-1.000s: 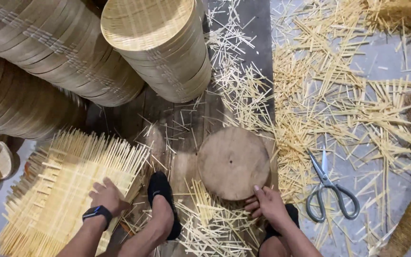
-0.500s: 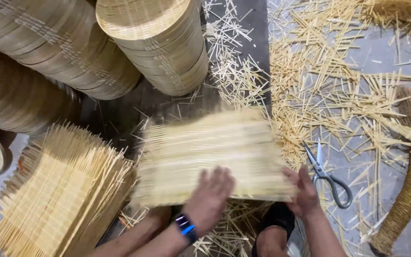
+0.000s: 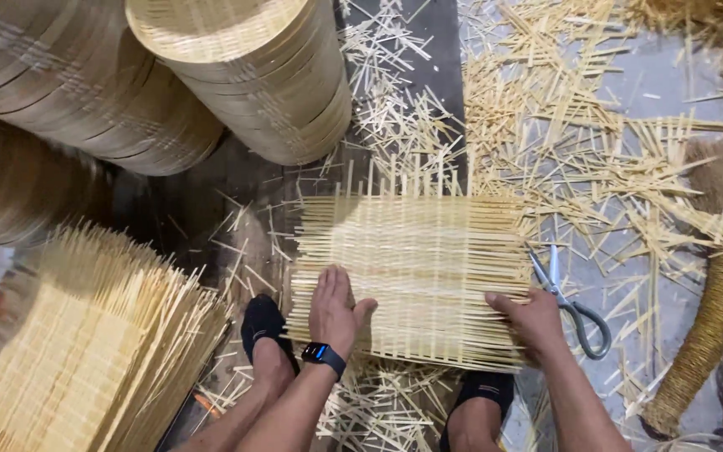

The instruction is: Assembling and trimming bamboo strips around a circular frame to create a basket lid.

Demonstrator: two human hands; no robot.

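Note:
A square woven bamboo mat (image 3: 416,272) lies flat in front of me, over the spot between my feet. My left hand (image 3: 335,308), with a dark watch on the wrist, presses palm-down on the mat's near left part. My right hand (image 3: 530,320) grips the mat's near right corner. The round wooden block seen earlier is hidden under the mat.
A stack of woven mats (image 3: 85,351) sits at the lower left. Tall stacks of round bamboo trays (image 3: 244,75) stand at the top left. Scissors (image 3: 575,305) lie just right of the mat. Bamboo offcuts (image 3: 562,125) litter the floor; a coiled rope object (image 3: 713,310) is at right.
A mat was lifted off the left stack, carried to the middle and laid down over the round wooden block; both hands now rest on it.

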